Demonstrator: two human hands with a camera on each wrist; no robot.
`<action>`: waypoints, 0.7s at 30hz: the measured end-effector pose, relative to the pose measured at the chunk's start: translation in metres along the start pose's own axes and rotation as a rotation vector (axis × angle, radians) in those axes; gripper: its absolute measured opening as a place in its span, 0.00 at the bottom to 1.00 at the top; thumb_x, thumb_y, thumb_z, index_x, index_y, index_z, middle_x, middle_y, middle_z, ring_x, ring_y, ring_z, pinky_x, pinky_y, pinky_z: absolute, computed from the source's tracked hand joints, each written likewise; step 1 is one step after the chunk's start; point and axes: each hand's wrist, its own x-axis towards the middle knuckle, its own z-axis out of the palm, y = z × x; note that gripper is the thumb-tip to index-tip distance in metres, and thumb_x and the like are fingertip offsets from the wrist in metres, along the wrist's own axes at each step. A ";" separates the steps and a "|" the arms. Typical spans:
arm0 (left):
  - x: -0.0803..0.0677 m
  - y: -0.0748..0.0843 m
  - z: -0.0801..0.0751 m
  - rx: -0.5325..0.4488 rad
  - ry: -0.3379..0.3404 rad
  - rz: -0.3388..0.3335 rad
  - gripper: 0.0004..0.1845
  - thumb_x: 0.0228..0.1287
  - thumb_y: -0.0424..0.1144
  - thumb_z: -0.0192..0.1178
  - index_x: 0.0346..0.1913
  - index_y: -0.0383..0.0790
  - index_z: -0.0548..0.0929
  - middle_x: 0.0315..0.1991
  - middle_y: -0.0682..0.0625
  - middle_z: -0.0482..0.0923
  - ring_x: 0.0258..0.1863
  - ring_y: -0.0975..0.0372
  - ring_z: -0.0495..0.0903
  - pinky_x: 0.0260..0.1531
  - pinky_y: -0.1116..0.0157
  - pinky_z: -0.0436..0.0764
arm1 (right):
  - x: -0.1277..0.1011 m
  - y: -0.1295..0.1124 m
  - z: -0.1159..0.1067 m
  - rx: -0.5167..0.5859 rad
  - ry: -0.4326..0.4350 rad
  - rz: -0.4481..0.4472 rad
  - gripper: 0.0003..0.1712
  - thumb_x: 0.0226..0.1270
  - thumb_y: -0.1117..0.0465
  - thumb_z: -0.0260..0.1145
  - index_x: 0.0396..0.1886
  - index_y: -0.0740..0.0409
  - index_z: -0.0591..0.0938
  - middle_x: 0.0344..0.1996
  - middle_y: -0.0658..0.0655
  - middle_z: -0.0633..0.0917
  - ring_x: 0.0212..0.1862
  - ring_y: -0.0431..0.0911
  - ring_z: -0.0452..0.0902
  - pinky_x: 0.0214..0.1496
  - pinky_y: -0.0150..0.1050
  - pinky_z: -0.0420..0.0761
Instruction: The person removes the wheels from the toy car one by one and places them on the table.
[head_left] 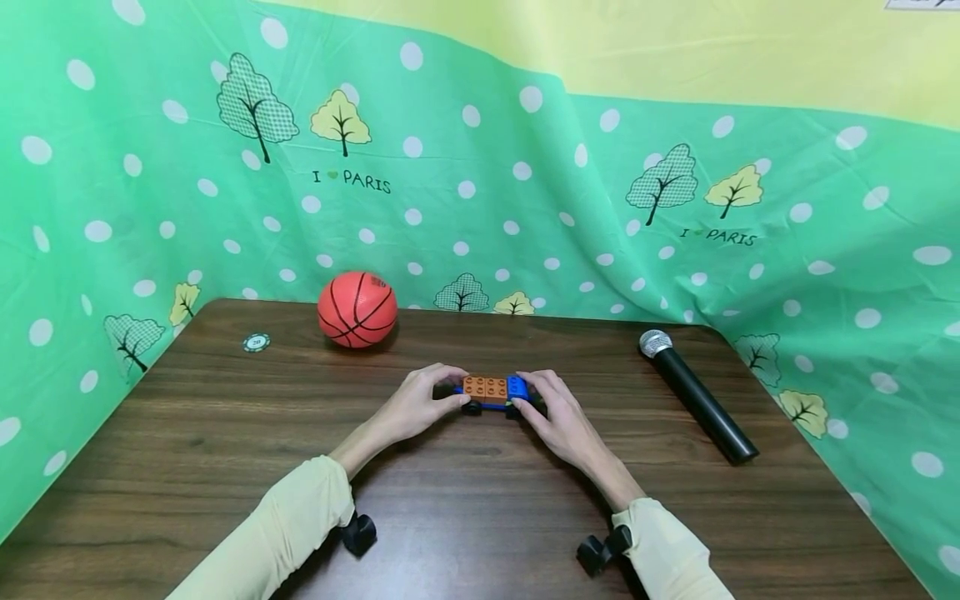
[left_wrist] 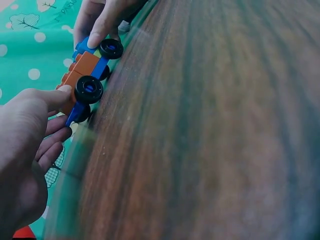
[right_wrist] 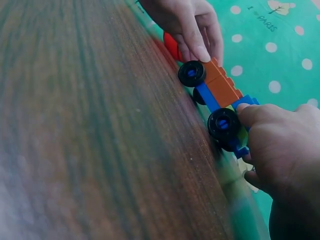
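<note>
A toy car of building blocks (head_left: pixel 486 388) is held level between both hands at the middle of the table. It has orange studded bricks (right_wrist: pixel 222 86), a blue brick (head_left: pixel 517 386), a blue base and black wheels (left_wrist: pixel 89 90). At the orange end, my left hand (head_left: pixel 414 404) pinches the car, with its thumb on the near side and fingers behind. My right hand (head_left: pixel 558 417) grips the blue end, its thumb (right_wrist: pixel 246 113) pressing the blue brick. A bit of yellow-green shows under the blue brick. Both hands hide parts of the car's ends.
A red basketball (head_left: pixel 357 310) sits at the back left, beside a round chip (head_left: pixel 256 342). On the right lies a black microphone (head_left: pixel 701 400) with a silver head. Behind the brown wooden table (head_left: pixel 480 517) hangs a green printed cloth (head_left: pixel 480 208).
</note>
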 end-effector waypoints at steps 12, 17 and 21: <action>-0.002 0.006 -0.006 -0.035 0.012 0.038 0.19 0.70 0.38 0.70 0.60 0.38 0.84 0.53 0.48 0.83 0.54 0.57 0.82 0.55 0.54 0.81 | 0.000 -0.004 -0.004 0.092 0.037 -0.028 0.23 0.70 0.67 0.72 0.63 0.63 0.80 0.54 0.57 0.80 0.51 0.47 0.79 0.50 0.49 0.82; -0.002 0.006 -0.007 -0.051 0.040 0.053 0.19 0.69 0.38 0.70 0.60 0.39 0.85 0.51 0.50 0.83 0.53 0.58 0.82 0.54 0.53 0.81 | 0.000 -0.005 -0.004 0.141 0.064 -0.048 0.23 0.69 0.70 0.72 0.62 0.63 0.80 0.54 0.57 0.79 0.50 0.47 0.79 0.48 0.50 0.83; -0.004 0.007 -0.008 -0.063 0.055 0.059 0.19 0.68 0.39 0.71 0.60 0.40 0.85 0.51 0.51 0.83 0.52 0.58 0.82 0.53 0.52 0.82 | 0.000 -0.006 -0.004 0.168 0.079 -0.052 0.23 0.68 0.71 0.72 0.62 0.62 0.80 0.54 0.57 0.79 0.50 0.47 0.78 0.47 0.50 0.83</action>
